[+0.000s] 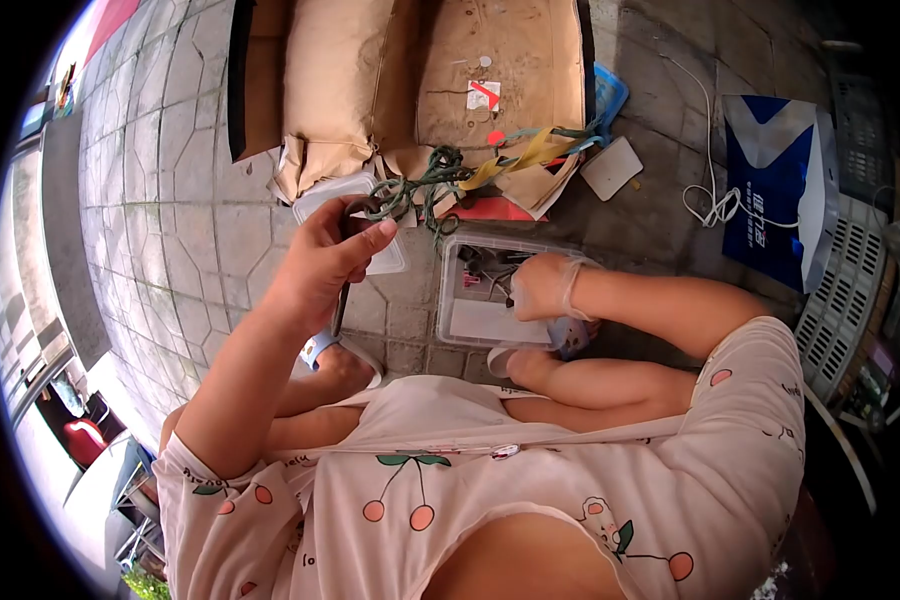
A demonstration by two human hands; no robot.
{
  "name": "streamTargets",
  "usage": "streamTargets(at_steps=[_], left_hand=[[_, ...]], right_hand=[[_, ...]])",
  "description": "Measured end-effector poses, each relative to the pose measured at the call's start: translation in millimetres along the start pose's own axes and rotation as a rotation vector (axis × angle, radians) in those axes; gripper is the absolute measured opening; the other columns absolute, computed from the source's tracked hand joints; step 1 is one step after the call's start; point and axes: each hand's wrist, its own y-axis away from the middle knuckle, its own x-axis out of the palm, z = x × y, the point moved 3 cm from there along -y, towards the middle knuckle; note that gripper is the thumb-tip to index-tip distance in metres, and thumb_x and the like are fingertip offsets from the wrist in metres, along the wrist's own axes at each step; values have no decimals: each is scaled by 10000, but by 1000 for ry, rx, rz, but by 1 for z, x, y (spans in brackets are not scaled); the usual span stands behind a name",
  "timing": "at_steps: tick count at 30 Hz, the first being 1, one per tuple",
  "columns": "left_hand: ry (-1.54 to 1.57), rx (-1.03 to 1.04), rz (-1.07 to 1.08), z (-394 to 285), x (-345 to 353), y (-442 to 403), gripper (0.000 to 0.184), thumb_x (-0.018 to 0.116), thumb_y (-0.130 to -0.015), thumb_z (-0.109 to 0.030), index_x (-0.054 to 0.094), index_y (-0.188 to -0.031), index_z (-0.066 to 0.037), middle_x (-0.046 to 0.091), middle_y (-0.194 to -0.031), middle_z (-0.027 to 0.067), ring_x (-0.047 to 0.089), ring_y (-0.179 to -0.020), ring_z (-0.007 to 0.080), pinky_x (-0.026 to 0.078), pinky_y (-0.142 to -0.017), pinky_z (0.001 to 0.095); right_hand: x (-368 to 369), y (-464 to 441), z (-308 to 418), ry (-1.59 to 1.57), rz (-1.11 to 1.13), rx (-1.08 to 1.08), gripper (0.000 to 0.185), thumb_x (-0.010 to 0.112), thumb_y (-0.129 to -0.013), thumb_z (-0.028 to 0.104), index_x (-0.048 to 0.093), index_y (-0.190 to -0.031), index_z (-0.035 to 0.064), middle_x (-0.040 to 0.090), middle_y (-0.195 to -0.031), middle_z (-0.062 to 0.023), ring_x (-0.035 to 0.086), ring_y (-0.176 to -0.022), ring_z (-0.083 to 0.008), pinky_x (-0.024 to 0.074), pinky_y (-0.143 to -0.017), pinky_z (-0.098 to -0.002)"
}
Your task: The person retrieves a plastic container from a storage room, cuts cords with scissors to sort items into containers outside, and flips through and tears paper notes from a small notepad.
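Observation:
My left hand (325,255) is closed around a pair of dark scissors (341,312). A curved handle loop shows above the fingers, and a narrow end points down below the hand. My right hand (542,286) reaches into a clear plastic box (446,300) with its fingers curled down. Dark and metal small items (482,262) lie in the box beside those fingers. Whatever the right fingertips hold, if anything, is hidden. Just beyond the left hand is a tangle of green rope (440,175), joined by a yellow strap (515,160).
An open cardboard box (500,75) with a brown paper-covered bundle (335,75) stands ahead. A translucent lid (388,250) lies behind my left hand. To the right are a white flat piece (612,168), a white cord (708,130), a blue-and-white bag (770,190) and a grey crate (840,300).

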Motion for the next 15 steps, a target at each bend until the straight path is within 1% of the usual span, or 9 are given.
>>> streamTargets(at_steps=[2,5,6,9,10,12,13,15], left_hand=[[-25,-1,15,10,1,-2,428,699,-734,-136,467,-1079,-35,514,-783,-12,402,-592,28,312,-509,162],[-96,-77,18,19,7,-2,514,728,-696,-85,452,-1125,-28,518,-788,-17,438,-636,33,334,-523,159],[-116,-84,23,24,8,-4,538,732,-692,-75,436,-1137,-13,555,-829,6,462,-661,37,355,-537,161],[-121,-123,83,30,19,-5,564,725,-701,-73,409,-1161,3,586,-881,35,469,-667,43,366,-541,167],[-118,-138,76,32,21,-5,589,712,-712,-62,375,-1189,17,600,-916,60,469,-649,47,372,-538,170],[-57,-154,108,31,28,-3,547,713,-712,-65,407,-1159,9,602,-918,60,453,-622,50,361,-522,172],[-25,-162,120,31,31,-1,526,714,-712,-66,423,-1144,5,602,-918,60,446,-609,51,355,-515,174],[108,-184,223,36,35,-2,425,704,-725,-75,472,-1077,-19,605,-904,58,418,-573,51,334,-499,181]], right_hand=[[-30,29,-7,-179,-83,-53,214,595,-663,211,625,-766,26,609,-668,-142,607,-644,-283,474,-618,-364],[-55,50,-11,-408,-68,-144,249,604,-713,258,590,-765,15,586,-629,-119,568,-576,-211,457,-575,-323],[-63,55,-8,-452,18,-176,265,591,-757,266,569,-800,5,567,-642,-64,507,-588,-125,433,-570,-270],[-48,48,-10,-823,124,-215,228,552,-779,248,570,-769,20,538,-636,-37,492,-591,-112,419,-565,-274],[-48,51,-6,-912,123,-266,239,555,-794,259,565,-798,21,531,-658,-22,481,-608,-97,416,-570,-263],[-53,58,8,-1087,125,-370,263,559,-822,281,555,-855,21,518,-702,9,460,-643,-66,411,-580,-241],[-54,59,13,-1074,117,-412,279,564,-826,296,552,-882,23,521,-719,10,462,-653,-65,412,-586,-237],[-57,58,21,-1047,96,-500,317,572,-833,325,548,-936,26,528,-752,12,465,-673,-61,414,-600,-229]])
